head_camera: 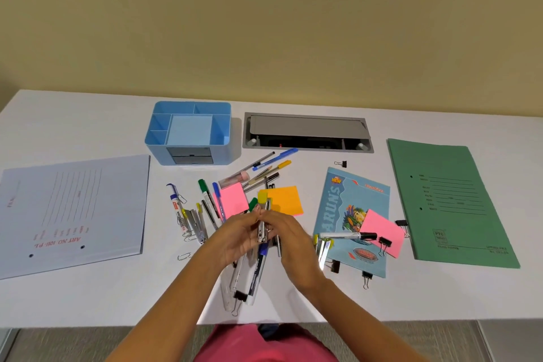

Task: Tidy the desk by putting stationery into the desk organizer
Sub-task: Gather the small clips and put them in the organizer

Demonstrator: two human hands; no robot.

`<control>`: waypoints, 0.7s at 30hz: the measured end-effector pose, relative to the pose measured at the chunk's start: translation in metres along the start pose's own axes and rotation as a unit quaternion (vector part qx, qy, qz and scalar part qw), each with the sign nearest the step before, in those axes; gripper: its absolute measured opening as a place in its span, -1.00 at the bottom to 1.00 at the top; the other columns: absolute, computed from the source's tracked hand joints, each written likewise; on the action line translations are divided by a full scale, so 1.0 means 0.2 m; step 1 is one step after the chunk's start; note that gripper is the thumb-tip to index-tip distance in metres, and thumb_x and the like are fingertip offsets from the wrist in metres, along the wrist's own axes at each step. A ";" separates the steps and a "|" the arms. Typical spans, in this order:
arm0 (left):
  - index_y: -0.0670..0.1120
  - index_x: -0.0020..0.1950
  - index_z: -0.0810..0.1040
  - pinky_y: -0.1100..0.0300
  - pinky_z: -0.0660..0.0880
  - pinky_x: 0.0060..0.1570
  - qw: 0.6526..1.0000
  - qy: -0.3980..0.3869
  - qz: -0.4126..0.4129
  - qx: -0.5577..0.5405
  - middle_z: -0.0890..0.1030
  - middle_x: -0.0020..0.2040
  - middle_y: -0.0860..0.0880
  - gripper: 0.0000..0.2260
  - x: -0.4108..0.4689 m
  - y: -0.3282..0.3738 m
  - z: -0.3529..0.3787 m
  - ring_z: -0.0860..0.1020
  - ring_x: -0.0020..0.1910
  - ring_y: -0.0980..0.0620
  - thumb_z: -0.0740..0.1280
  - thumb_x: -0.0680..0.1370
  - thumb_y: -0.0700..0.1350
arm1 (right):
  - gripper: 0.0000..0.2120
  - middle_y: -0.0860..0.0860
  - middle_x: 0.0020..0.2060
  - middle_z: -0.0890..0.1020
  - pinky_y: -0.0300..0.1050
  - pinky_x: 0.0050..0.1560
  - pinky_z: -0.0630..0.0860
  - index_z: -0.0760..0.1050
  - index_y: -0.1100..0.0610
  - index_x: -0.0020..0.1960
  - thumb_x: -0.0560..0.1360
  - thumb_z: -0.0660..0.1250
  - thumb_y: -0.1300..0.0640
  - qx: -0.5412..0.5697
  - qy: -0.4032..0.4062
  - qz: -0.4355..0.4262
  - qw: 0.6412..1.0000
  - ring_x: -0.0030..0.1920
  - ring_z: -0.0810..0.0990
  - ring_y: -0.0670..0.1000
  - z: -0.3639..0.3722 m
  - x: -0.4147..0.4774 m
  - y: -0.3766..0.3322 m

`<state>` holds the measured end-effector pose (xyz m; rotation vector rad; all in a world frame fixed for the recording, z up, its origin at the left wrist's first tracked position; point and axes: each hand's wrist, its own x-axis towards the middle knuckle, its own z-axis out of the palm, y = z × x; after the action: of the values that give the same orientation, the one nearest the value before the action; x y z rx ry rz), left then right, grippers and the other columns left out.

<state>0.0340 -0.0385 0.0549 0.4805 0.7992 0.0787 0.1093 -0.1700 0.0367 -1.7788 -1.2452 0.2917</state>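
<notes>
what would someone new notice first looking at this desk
The left hand and right hand meet at the near middle of the desk, both holding a small silver metal piece over scattered pens. Just beyond them a pink sticky note and an orange sticky note glow against the white top. The blue organizer stands at the back left, and a green folder lies at the far right.

Metal item [262, 229] half-hidden in grip of left hand [235, 236] and right hand [289, 236]; green file [452, 203] print illegible.
</notes>
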 end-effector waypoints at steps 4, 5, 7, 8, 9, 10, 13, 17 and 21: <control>-0.25 0.07 0.58 0.05 0.62 -0.10 1.000 0.015 0.005 0.025 0.68 -0.08 -0.19 -0.80 0.02 -0.04 -0.02 0.69 -0.17 -0.07 0.18 0.62 -0.23 | -0.74 -0.06 0.04 0.62 -0.28 0.06 0.53 0.50 0.07 0.16 0.55 0.25 0.33 0.081 0.156 0.161 0.971 0.05 0.61 -0.08 -0.03 -0.04 -0.01; -0.23 0.06 0.59 0.06 0.61 -0.06 0.999 0.022 0.010 0.032 0.69 -0.08 -0.16 -0.80 0.03 -0.05 -0.02 0.69 -0.15 -0.04 0.18 0.62 -0.23 | -0.74 -0.03 0.01 0.62 -0.25 0.02 0.54 0.49 0.06 0.13 0.52 0.30 0.34 0.056 0.198 0.197 0.959 0.01 0.61 -0.05 -0.05 -0.05 0.01; -0.19 0.04 0.60 0.06 0.56 0.04 0.998 0.034 0.022 0.052 0.71 -0.09 -0.09 -0.80 0.04 -0.06 -0.02 0.67 -0.10 0.00 0.18 0.62 -0.23 | -0.66 0.08 0.01 0.57 -0.10 0.02 0.55 0.45 0.13 0.16 0.44 0.38 0.36 -0.009 0.223 0.281 0.933 0.00 0.57 0.08 -0.08 -0.09 0.08; -0.18 0.07 0.59 0.06 0.53 0.09 0.997 0.040 0.027 0.060 0.71 -0.08 -0.07 -0.80 0.04 -0.07 -0.03 0.65 -0.07 0.00 0.18 0.62 -0.23 | -0.62 0.14 0.04 0.54 -0.02 0.06 0.54 0.42 0.20 0.19 0.42 0.42 0.35 -0.046 0.206 0.326 0.921 0.04 0.53 0.13 -0.09 -0.11 0.11; -0.19 0.10 0.58 0.08 0.50 0.12 0.996 0.047 0.030 0.065 0.69 -0.06 -0.06 -0.80 0.05 -0.08 -0.03 0.64 -0.05 0.00 0.17 0.62 -0.23 | -0.58 0.18 0.08 0.50 0.00 0.10 0.50 0.40 0.26 0.21 0.40 0.44 0.32 -0.083 0.179 0.365 0.910 0.08 0.49 0.15 -0.09 -0.14 0.14; -0.19 0.12 0.57 0.09 0.49 0.12 0.996 0.054 0.030 0.068 0.68 -0.03 -0.07 -0.80 0.05 -0.09 -0.04 0.62 -0.03 0.00 0.17 0.62 -0.23 | -0.55 0.20 0.09 0.48 -0.03 0.11 0.45 0.38 0.30 0.20 0.39 0.47 0.26 -0.118 0.152 0.392 0.899 0.09 0.45 0.14 -0.09 -0.17 0.17; -0.18 0.12 0.57 0.11 0.52 0.06 0.995 0.067 0.023 0.075 0.66 -0.01 -0.07 -0.80 0.06 -0.11 -0.05 0.61 -0.05 -0.01 0.18 0.62 -0.22 | -0.48 0.22 0.02 0.46 -0.06 0.03 0.39 0.35 0.34 0.10 0.33 0.54 0.13 -0.171 0.112 0.430 0.879 0.02 0.41 0.14 -0.08 -0.24 0.19; -0.19 0.15 0.55 0.13 0.52 -0.02 0.992 0.082 0.008 0.100 0.64 0.02 -0.08 -0.80 0.06 -0.15 -0.06 0.60 -0.05 -0.01 0.17 0.62 -0.21 | -0.55 0.18 -0.06 0.49 -0.03 -0.08 0.46 0.33 0.29 0.05 0.35 0.51 0.15 -0.174 0.112 0.446 0.871 -0.04 0.49 0.15 -0.07 -0.25 0.19; -0.22 0.20 0.50 0.14 0.53 -0.06 0.990 0.094 -0.009 0.105 0.61 0.08 -0.11 -0.79 0.05 -0.18 -0.05 0.60 -0.05 -0.01 0.16 0.63 -0.22 | -0.73 0.16 -0.09 0.51 -0.13 -0.20 0.37 0.35 0.27 0.02 0.43 0.41 0.25 -0.164 0.118 0.450 0.870 -0.09 0.52 0.15 -0.06 -0.23 0.18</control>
<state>0.0301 -0.0642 0.0263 0.6724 1.0011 0.0236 0.1195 -0.2175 0.0020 -2.5234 -0.2145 0.3766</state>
